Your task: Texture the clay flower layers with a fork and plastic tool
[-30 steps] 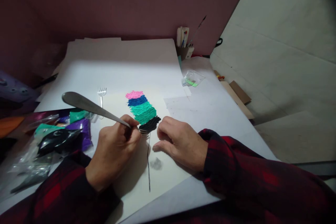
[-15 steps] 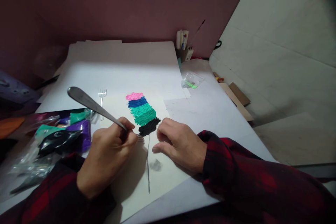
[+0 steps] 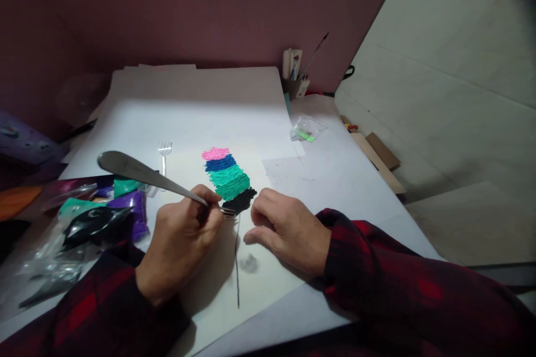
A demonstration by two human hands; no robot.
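My left hand (image 3: 182,242) is closed around a metal fork (image 3: 146,173), its handle slanting up to the left. The tines touch the lower left edge of a black clay patch (image 3: 239,201) on cream paper (image 3: 218,312). Above the black are textured bands of green clay (image 3: 232,181), blue clay (image 3: 220,163) and pink clay (image 3: 215,153). My right hand (image 3: 288,228) rests on the paper just right of the black patch, fingers loosely curled, thumb apart, with nothing seen in it. A thin dark line (image 3: 237,273) runs down the paper below the black clay.
Clay packets (image 3: 96,223) in clear plastic lie at the left. A clear plastic fork (image 3: 164,159) lies beyond my left hand. White sheets (image 3: 188,100) cover the back, with a pen holder (image 3: 295,86) beside them. A small plastic bag (image 3: 307,129) lies on the right.
My left hand has moved slightly right, bringing the fork's tines onto the black clay's edge. The handle has tipped lower. My right hand stays in place.
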